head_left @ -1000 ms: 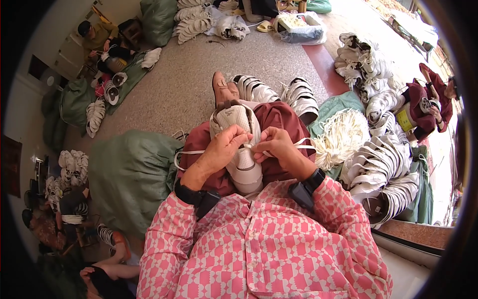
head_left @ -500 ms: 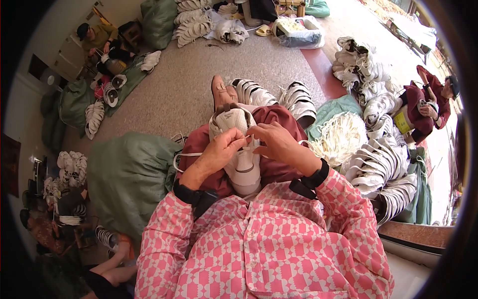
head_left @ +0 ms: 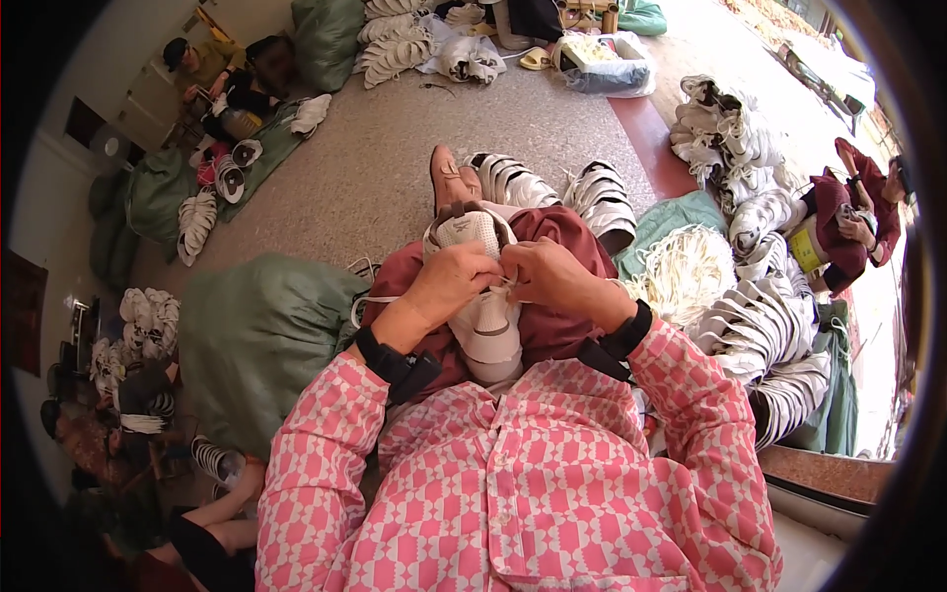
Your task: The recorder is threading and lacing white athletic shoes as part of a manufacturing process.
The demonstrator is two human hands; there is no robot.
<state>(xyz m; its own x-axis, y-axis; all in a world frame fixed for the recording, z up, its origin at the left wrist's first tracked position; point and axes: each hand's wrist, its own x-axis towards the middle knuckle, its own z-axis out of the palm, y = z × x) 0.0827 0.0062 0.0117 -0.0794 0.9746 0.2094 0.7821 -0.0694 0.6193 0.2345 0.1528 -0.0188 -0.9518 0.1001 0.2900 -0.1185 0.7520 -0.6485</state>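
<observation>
A white shoe upper (head_left: 490, 340) lies along my lap between my thighs, its tongue pointing away from me. Over its lacing area, my left hand (head_left: 456, 281) has its fingers pinched together. Close beside it on the right, my right hand (head_left: 557, 281) also pinches, the two sets of fingertips nearly meeting. A white shoelace (head_left: 506, 286) shows in part between them, and its loose ends trail to either side over my dark red trousers. The fingers cover most of the eyelets, so the lace's exact path is hidden.
A large green sack (head_left: 266, 345) stands at my left. On my right are a heap of white laces (head_left: 688, 271) on green cloth and stacked shoe uppers (head_left: 760, 321). More uppers (head_left: 602, 202) lie beyond my knees. Other people (head_left: 853, 217) sit working to the right and left.
My left hand has moved slightly away from me and right, toward the shoe's tongue, closing on the right hand's fingertips. The view has shifted slightly.
</observation>
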